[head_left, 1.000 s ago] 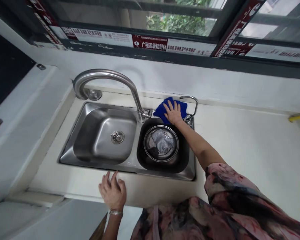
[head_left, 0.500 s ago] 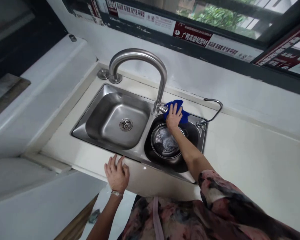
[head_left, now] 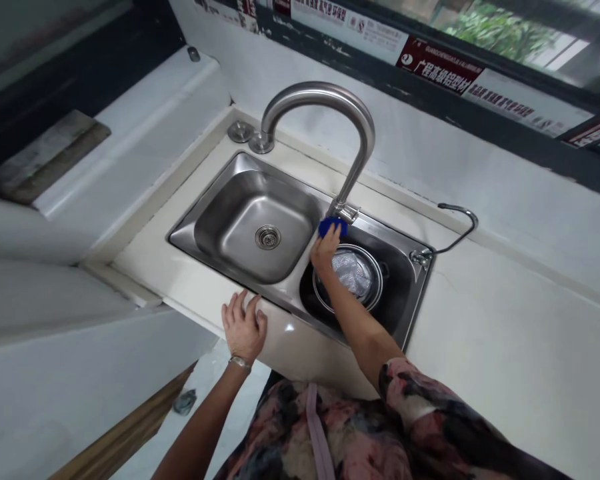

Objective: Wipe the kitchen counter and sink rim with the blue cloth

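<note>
My right hand (head_left: 325,250) is closed on a bunched blue cloth (head_left: 333,227), pressing it by the base of the tall curved faucet (head_left: 365,140) on the divider of the steel double sink (head_left: 220,261). Below that wrist, in the right basin, sits a round metal strainer (head_left: 381,288) with a crumpled, shiny clear item (head_left: 353,272) in it; my forearm covers part of both. My left hand (head_left: 244,327) lies on the front edge of the counter with its fingers spread, holding nothing. A bracelet (head_left: 240,362) circles that wrist.
A thin curved tap (head_left: 467,233) rises from the sink's right back corner. The left basin (head_left: 235,213) has a drain (head_left: 268,237) in its floor. White counter (head_left: 520,320) stretches to the right. A window frame (head_left: 485,100) with labels runs along the back.
My right hand has drawn the blue cloth from behind the right basin, right of the faucet base, leftward to the divider. The cloth is now more bunched. My view has shifted; my left hand stays put.
</note>
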`<state>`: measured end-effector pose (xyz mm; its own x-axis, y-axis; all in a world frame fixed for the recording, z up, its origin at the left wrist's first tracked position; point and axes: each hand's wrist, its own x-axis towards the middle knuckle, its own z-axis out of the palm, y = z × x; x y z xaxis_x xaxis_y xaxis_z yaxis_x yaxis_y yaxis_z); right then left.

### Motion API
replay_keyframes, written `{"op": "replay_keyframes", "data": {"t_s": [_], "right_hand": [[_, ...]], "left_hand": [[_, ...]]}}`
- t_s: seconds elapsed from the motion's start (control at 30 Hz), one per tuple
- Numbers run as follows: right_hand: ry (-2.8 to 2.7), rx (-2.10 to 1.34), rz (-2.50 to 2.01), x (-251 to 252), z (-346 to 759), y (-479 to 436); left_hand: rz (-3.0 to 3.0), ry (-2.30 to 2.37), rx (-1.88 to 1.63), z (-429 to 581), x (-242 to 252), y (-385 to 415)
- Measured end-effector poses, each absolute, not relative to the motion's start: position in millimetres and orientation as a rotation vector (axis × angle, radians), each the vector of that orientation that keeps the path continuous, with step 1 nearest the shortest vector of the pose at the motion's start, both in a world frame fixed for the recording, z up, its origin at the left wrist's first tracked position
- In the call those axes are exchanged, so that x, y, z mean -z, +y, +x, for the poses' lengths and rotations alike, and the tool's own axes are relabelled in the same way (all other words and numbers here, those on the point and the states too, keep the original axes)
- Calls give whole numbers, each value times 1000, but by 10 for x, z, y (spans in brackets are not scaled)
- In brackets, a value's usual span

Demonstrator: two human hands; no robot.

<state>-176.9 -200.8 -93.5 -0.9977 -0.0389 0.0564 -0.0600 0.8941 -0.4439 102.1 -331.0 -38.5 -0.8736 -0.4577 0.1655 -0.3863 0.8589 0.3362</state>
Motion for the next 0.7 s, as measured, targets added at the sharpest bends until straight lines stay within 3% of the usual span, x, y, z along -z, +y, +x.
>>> {"op": "replay_keyframes", "data": {"t_s": [0.13,0.47,0.6,0.7], "right_hand": [[-3212,-414,376,782,-1414,-2097],[-3047,-780,1242,721,-544,-1751],[-2928,-1075,1346,534,-1008,-1695],[-2805,-896,1206,273,-1688,-1851]], "left_hand": [[666,-2799,434,1014,376,-3301],[621,-2755,475,1018,399,-3306],[623,-2742,526,1037,427,-3316],[608,-2730,533,1051,439,-3319]]}}
